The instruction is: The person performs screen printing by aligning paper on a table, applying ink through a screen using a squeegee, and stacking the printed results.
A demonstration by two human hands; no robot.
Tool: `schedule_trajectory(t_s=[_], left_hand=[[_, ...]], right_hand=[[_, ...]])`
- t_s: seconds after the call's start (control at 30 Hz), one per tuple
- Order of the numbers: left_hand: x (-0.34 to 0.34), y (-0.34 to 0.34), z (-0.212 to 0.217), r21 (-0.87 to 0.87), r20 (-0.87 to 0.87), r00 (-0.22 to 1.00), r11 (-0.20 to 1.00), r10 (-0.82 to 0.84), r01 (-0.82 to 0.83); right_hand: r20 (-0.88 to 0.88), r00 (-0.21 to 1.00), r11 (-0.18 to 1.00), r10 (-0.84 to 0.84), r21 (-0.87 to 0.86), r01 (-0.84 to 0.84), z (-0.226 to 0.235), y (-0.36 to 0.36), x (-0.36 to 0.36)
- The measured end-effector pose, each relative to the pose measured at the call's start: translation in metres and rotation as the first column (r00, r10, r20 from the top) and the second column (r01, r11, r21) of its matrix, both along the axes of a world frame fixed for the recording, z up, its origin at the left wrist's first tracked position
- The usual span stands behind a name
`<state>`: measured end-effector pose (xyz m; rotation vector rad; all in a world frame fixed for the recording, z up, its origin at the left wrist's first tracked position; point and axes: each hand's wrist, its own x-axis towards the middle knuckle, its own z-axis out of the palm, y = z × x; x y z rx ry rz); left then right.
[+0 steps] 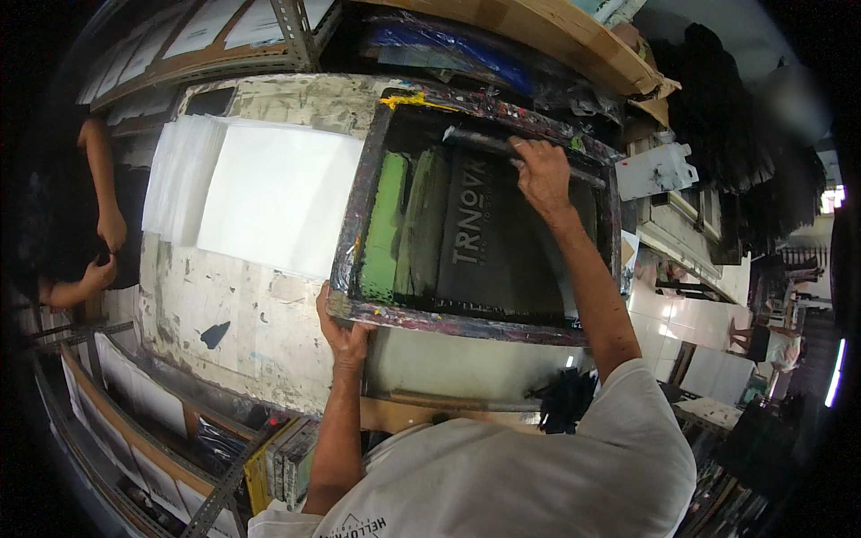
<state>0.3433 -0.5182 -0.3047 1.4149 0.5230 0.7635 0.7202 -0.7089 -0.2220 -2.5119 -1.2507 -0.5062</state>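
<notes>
Head view: right hand (541,173) clamped on squeegee (489,143) at far end of screen frame (448,320), w/ frame flat on ink-stained table (251,305). Left hand (341,334) grips near corner. Risk: looser left grip lets frame shift, smearing print; uneven pressure leaves streaks.

both hands closed in grips: left hand (343,334) near, right hand (541,172) stretched far forward.

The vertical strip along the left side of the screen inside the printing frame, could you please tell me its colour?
Bright green strip, beside dark ink; the head view shows it.
</notes>
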Motion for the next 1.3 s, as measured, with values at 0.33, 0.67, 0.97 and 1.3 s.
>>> schedule_trajectory(t_s=[0.33,0.67,0.97,1.3], left_hand=[[0.0,-0.003,-0.002,-0.064,-0.038,0.999,0.998,0.026,-0.028],[0.003,-0.003,0.008,-0.053,-0.028,1.0,0.999,0.003,-0.005],[0.005,0.001,0.011,0.016,-0.037,0.999,1.0,-0.006,0.007],[0.003,0.0,0.014,0.073,-0.014,1.0,0.997,-0.007,0.008]], right_hand=[[0.057,0.998,1.0,-0.006,-0.024,0.008,-0.009,0.056,0.029],[0.069,0.997,1.0,0.015,-0.017,-0.014,-0.006,0.047,0.002],[-0.037,0.998,0.995,-0.04,0.089,0.043,0.006,-0.003,0.005],[-0.157,0.986,0.997,-0.049,0.046,0.057,0.013,0.007,0.031]])
